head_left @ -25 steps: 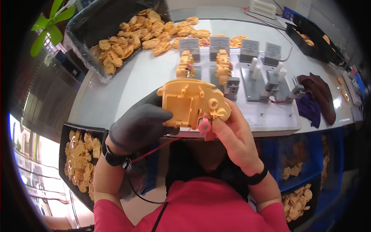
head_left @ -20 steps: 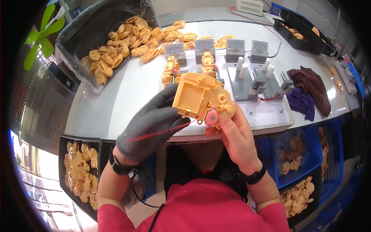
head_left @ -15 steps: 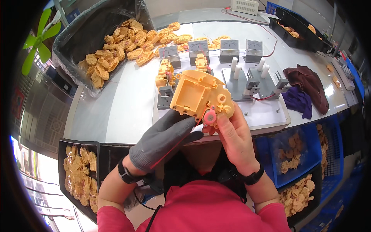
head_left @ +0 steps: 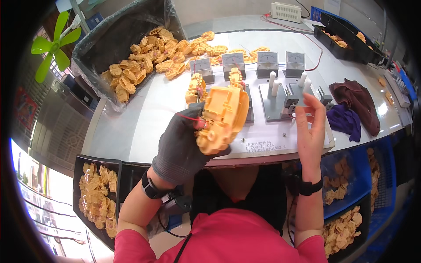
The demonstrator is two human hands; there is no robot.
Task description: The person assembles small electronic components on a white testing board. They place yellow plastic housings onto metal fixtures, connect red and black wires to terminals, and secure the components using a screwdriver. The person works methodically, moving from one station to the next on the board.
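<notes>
Handover of yellow housing (head_left: pixel 228 109) to left hand (head_left: pixel 177 144), clamped round it, freeing right hand (head_left: pixel 312 131), fingers apart, near front edge of counter (head_left: pixel 127 136).

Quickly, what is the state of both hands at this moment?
Left hand: closed, holding a yellow plastic housing.
Right hand: open, fingers slightly curled, nothing visible in it.

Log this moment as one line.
left hand: gloved, holds yellow part | right hand: bare, open, near metal stand | meters: four, in a row | black tub: holds similar parts
</notes>
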